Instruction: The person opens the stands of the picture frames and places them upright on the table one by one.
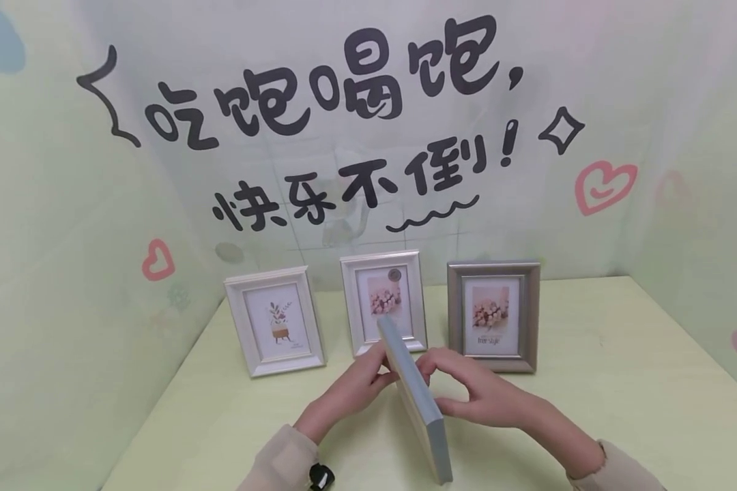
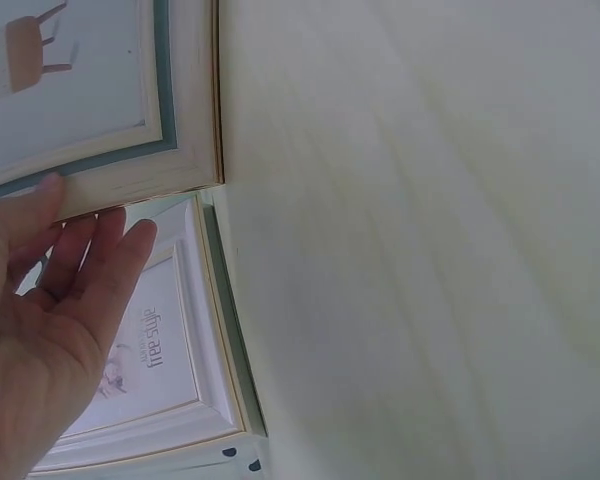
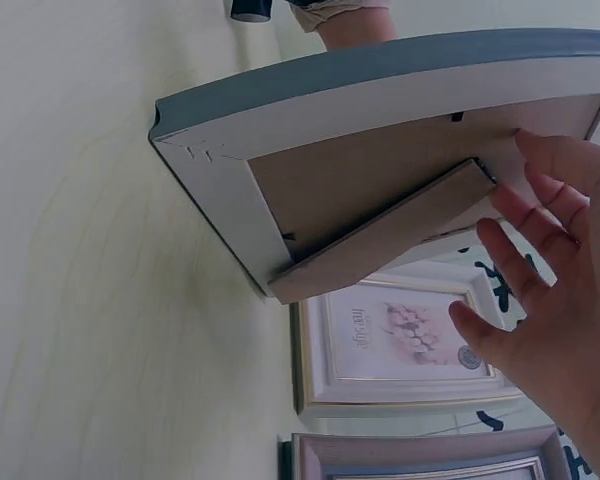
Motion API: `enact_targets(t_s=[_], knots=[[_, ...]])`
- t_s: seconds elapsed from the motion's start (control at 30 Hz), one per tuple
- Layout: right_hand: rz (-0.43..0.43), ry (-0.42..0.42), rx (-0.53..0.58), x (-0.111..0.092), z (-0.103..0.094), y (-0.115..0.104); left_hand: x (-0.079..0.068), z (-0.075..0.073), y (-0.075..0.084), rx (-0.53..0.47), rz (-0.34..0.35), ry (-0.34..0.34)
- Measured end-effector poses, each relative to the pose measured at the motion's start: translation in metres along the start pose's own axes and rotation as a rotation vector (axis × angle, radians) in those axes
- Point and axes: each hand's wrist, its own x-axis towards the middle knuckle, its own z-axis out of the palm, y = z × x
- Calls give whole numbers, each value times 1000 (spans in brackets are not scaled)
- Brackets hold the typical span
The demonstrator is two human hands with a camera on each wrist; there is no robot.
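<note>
A picture frame with a blue-grey outer edge stands edge-on on the table in the head view, picture side to the left. My left hand holds its far side edge, thumb on the front border and fingers past the edge. Part of a potted-plant print shows in the left wrist view. Behind the frame, my right hand has its fingers loosely bent, the fingertips by the upper end of the brown easel stand. The stand is swung out from the brown back panel.
At the back stand a white frame with a plant print, a white frame with a flower print and a brownish-grey frame. They rest on the pale wood table, before a printed cloth wall.
</note>
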Motion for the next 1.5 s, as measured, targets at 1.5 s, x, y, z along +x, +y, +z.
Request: enact_targets(t_s=[1.5], knots=[[165,46,-338,-7,15,22,-4,-1,1,74,-36,22]])
